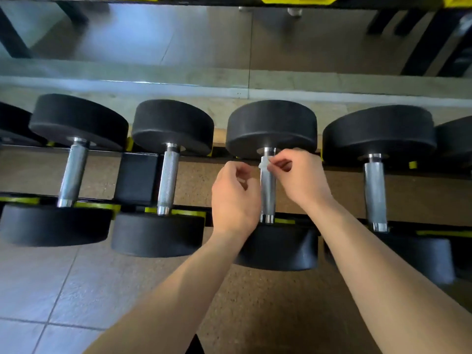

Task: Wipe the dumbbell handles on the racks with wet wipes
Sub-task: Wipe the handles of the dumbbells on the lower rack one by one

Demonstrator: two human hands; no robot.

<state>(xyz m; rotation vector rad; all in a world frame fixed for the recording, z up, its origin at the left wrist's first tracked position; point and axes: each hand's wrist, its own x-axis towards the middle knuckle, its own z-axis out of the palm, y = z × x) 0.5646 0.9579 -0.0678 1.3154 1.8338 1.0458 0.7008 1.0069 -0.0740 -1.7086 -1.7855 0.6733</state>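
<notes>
**Wipe pinched at the far end of the third dumbbell's handle**

Four black dumbbells lie side by side across the rack point(138, 178), each with a knurled steel bar running between its two round heads. Both hands are at the third dumbbell point(272, 126) from the left.

The right hand point(300, 178) is at the far end of the handle point(267, 195), just below the far head. Its grip is closed, with thumb and fingertips pinched on a small white wet wipe point(263, 163) that touches the bar there. Only a crumpled scrap of the wipe shows past the fingers.

The left hand point(233, 200) is just beside the same handle on its left, about halfway along. Its fingers are curled in towards the palm and nothing shows in its grip. Whether it touches the bar cannot be told.

The rack's rails carry yellow strips point(97, 205). Behind the rack is a mirror point(127, 34), and below it grey floor tiles point(38, 290).
</notes>
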